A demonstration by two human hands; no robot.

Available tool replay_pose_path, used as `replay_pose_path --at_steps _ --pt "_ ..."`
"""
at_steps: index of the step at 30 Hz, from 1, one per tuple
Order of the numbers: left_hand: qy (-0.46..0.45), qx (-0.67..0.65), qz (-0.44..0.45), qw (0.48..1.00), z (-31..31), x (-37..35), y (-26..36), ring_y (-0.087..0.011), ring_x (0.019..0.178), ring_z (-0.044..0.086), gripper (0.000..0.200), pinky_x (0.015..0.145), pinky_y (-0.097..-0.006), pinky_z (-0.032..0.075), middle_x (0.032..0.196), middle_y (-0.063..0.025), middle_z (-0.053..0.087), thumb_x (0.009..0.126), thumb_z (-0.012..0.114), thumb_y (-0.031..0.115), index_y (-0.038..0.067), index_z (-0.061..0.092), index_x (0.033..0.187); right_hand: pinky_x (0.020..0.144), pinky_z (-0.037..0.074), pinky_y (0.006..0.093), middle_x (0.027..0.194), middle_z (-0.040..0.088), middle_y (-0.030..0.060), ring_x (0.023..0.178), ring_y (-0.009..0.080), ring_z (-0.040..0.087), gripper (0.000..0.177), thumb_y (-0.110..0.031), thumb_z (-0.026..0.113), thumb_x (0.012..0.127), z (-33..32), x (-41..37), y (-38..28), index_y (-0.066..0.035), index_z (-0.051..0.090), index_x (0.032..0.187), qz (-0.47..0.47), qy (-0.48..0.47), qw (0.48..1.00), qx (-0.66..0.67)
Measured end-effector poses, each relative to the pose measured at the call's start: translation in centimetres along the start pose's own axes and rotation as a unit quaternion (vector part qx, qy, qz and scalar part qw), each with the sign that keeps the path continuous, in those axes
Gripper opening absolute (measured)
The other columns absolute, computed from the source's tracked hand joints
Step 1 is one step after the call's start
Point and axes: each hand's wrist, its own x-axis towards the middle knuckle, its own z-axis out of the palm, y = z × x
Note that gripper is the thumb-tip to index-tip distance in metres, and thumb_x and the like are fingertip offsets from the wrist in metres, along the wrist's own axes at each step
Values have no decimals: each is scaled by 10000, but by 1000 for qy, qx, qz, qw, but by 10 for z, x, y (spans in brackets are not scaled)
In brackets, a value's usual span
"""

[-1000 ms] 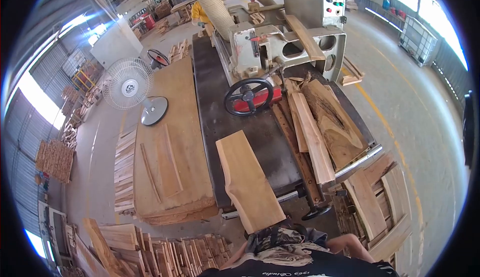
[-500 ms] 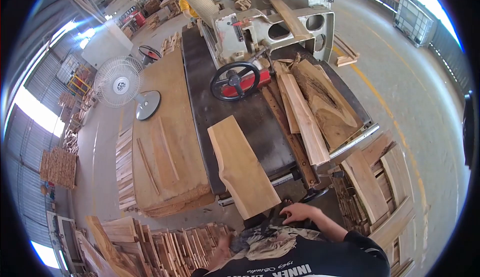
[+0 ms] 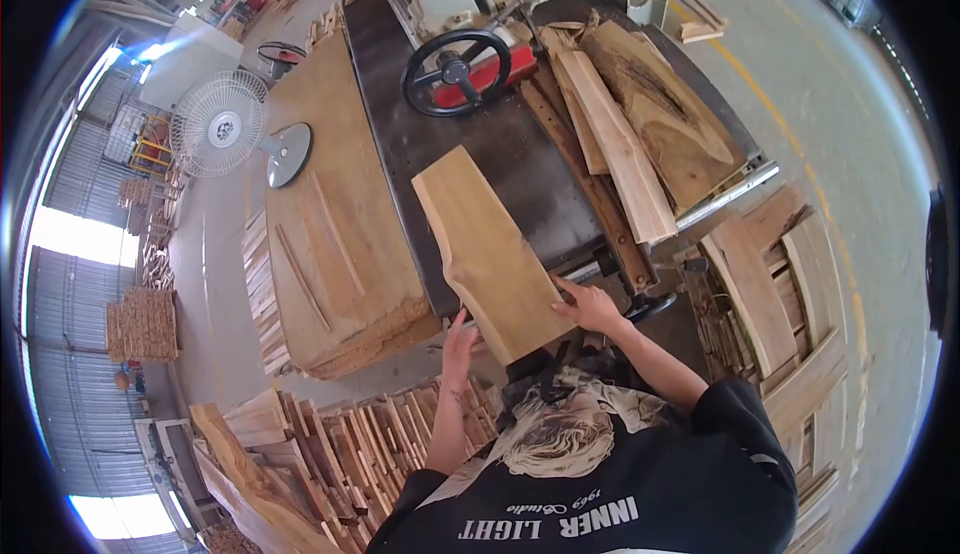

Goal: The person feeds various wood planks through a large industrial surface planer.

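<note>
A wide wooden board with one wavy edge lies on the dark machine table, its near end reaching past the table edge toward my body. My right hand is at the board's right edge near that end, thumb on top and fingers at the side. On the opposite side, my left hand is beside the wavy edge, fingers apart and pointing forward; whether it touches the wood is unclear. Beyond the board stands a black handwheel on the machine.
Long planks and a rough slab lie on the table's right. At left are a wooden panel stack and a fan. Stacked boards stand low left and at right.
My left hand has come up to the board's left side. My right hand has moved forward onto its right edge. The view has tilted down, shifting the machine upward in frame.
</note>
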Motion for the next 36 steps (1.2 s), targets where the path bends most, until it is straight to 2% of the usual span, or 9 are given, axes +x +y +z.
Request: replay_pose_path --at_steps 2,5,9,12,15,19,23,32,36 --pt "-31 121 -5 992 10 11 -2 -272 1044 742 814 799 -422 637 1314 -162 715 1041 692 283 171 246 1713 802 581 509 897 756 210 883 404 748 695 -392 754 936 -3 -11 -5 -231 520 1570 33 -10 998 56" --pt "-58 62 -81 993 18 15 8 -219 989 757 863 763 -358 648 1233 -125 746 1010 687 73 197 214 1722 816 570 521 935 753 237 908 419 743 658 -312 767 921 -40 -30 -37 -198 560 1535 59 6 991 122" --pt "-74 59 -76 993 43 14 -5 -229 977 761 867 777 -380 650 1210 -144 750 1029 666 54 221 181 1727 821 584 492 869 749 217 845 408 745 633 -246 782 905 -49 -53 -32 -151 591 1501 70 56 989 115" --pt "-94 93 -22 991 62 25 -6 -220 983 756 877 784 -391 649 1198 -146 754 1035 667 50 221 160 1730 948 573 465 1057 750 223 1046 398 728 634 -222 771 910 -38 -67 -8 -87 574 1498 132 48 979 151" --pt "-115 101 7 988 74 37 -9 -212 1007 746 882 811 -372 637 1192 -160 758 1043 653 33 214 132 1732 1141 475 480 1389 634 234 1368 426 564 650 -198 762 905 -24 -76 -13 -45 548 1500 64 187 980 -7" --pt "-122 60 23 990 115 49 0 -191 991 741 875 833 -348 612 1167 -161 768 1036 661 26 161 145 1729 1295 291 520 1606 445 210 1562 416 330 698 -210 774 877 -40 -49 -22 -69 527 1513 -72 165 983 -39" --pt "-103 127 56 985 127 71 1 -185 968 758 887 844 -327 587 1085 -181 790 1016 704 74 95 160 1716 1322 230 519 1696 332 177 1607 384 245 698 -288 755 904 -31 -16 -12 -95 519 1532 -65 127 981 -129" --pt "-38 413 205 887 125 124 52 -411 741 745 791 694 -493 585 768 -204 737 969 731 280 31 365 1624 1308 215 570 1691 362 148 1600 385 267 664 -393 660 964 -30 46 -29 -118 512 1550 -47 178 965 -188" --pt "-52 414 167 893 117 144 96 -375 770 756 721 717 -466 585 807 -190 754 953 749 268 54 466 1580 1295 224 583 1683 376 154 1591 400 283 673 -391 667 952 -34 87 -37 -123 514 1551 -57 195 957 -206"
